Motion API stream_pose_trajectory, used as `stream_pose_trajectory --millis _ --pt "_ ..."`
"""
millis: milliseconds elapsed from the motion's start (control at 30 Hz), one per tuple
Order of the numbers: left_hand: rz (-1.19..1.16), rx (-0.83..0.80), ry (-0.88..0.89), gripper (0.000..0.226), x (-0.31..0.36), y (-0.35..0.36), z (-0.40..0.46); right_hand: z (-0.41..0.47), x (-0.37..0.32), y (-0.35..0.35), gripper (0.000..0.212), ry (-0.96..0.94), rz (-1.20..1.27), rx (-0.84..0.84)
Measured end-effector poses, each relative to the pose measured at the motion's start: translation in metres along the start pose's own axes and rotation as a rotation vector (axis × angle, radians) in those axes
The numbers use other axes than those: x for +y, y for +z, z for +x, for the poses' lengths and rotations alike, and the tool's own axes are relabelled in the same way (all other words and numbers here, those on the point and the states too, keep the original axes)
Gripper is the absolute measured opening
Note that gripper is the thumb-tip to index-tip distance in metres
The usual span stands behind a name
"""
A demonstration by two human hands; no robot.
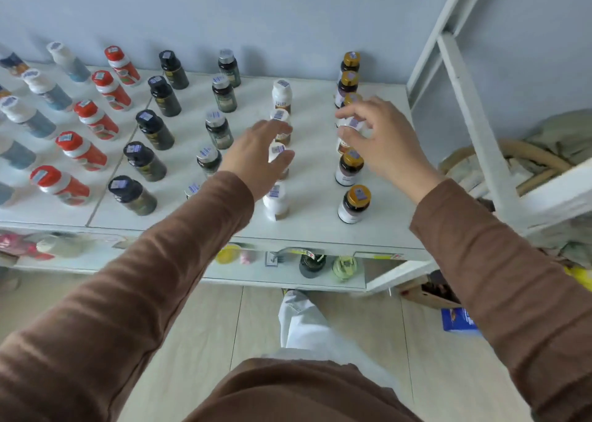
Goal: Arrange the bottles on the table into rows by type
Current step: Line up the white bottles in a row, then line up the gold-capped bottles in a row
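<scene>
Apparently upright bottles (354, 204), rows front-to-back.

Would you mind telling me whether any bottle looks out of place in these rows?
Yes: in the gold-capped row at the table's right, the right hand pinches a white-capped bottle, matching the white-capped row by the left hand.

Upright bottles are set out on the white table (314, 226) in rows running from front to back. From the left are seen white-capped blue bottles (48, 90), red-capped bottles (96, 120), black-capped dark bottles (154, 130), silver-capped dark bottles (218, 130), white bottles (276, 201) and gold-capped brown bottles (354, 203). A sticker is carried on each cap. The middle of the two right-hand rows is partly hidden.
</scene>
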State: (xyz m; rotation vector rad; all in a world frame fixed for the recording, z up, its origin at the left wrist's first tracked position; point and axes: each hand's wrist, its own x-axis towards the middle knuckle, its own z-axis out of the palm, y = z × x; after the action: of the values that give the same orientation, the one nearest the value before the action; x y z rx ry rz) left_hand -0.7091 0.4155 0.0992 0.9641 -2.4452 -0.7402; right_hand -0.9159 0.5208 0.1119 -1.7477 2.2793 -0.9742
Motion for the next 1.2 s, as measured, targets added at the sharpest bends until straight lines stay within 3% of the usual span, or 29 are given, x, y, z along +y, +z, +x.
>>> stream_pose_trajectory --millis 200,467,667,967,1200 --pt "0.057 -0.090 0.061 0.038 0.032 0.050 -0.068 -0.102 0.032 -0.003 0.022 0.079 0.012 0.014" --pt "0.199 -0.265 0.005 0.059 0.020 0.125 -0.096 -0.174 0.090 0.018 0.036 0.190 -0.208 -0.212" --pt "0.295 -0.261 0.003 0.077 0.015 0.168 -0.101 -0.198 0.114 0.025 0.053 0.185 -0.335 -0.301" --pt "0.406 -0.104 0.059 0.055 0.013 0.180 -0.100 -0.204 0.119 0.035 0.047 0.124 -0.431 -0.201" --pt "0.424 -0.107 0.048 0.050 0.013 0.180 -0.097 -0.200 0.116 0.032 0.047 0.115 -0.443 -0.214"
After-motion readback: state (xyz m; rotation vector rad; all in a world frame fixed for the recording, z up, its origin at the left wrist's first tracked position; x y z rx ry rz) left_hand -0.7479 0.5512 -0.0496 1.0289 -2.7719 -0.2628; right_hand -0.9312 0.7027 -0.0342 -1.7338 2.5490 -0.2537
